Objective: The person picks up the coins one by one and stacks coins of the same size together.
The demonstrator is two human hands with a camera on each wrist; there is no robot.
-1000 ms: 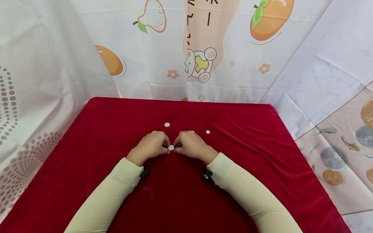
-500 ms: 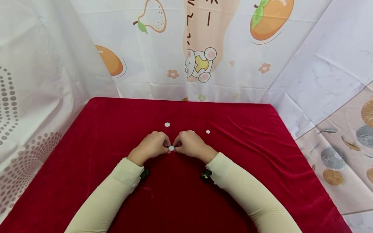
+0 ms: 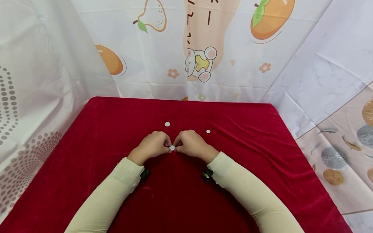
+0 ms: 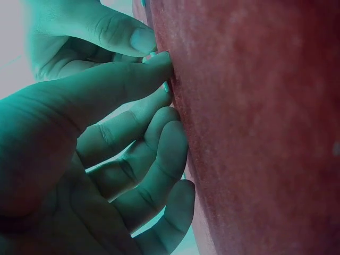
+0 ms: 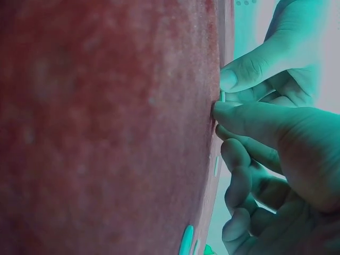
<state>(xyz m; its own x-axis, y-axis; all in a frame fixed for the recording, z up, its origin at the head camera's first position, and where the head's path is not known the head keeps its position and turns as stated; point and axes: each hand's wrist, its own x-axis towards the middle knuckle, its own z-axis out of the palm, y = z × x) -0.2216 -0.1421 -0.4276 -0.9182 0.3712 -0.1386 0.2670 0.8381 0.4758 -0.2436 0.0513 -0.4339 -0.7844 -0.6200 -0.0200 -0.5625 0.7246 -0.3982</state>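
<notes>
A small, flat white disc [image 3: 172, 148] is held between both hands, low over the red cloth, at the middle of the head view. My left hand [image 3: 152, 144] pinches its left edge between thumb and forefinger. From the opposite side the thumb and forefinger of my right hand [image 3: 190, 144] pinch the right edge. In the left wrist view the left thumb [image 4: 127, 79] covers most of the disc, and the other fingers are loosely bent near the cloth. The right wrist view shows a thin sliver of the disc [image 5: 222, 96] between the two thumbs.
Beyond the hands, another white disc [image 3: 167, 124] lies on the red cloth [image 3: 131, 113]. A smaller one [image 3: 208, 131] lies further right. A third [image 3: 193, 131] is mostly hidden behind the right hand. A printed curtain [image 3: 163, 58] hangs behind the table.
The fingertips have closed in a little on the held disc, so less of its face shows than a second ago. Both arms have stayed almost in place.
</notes>
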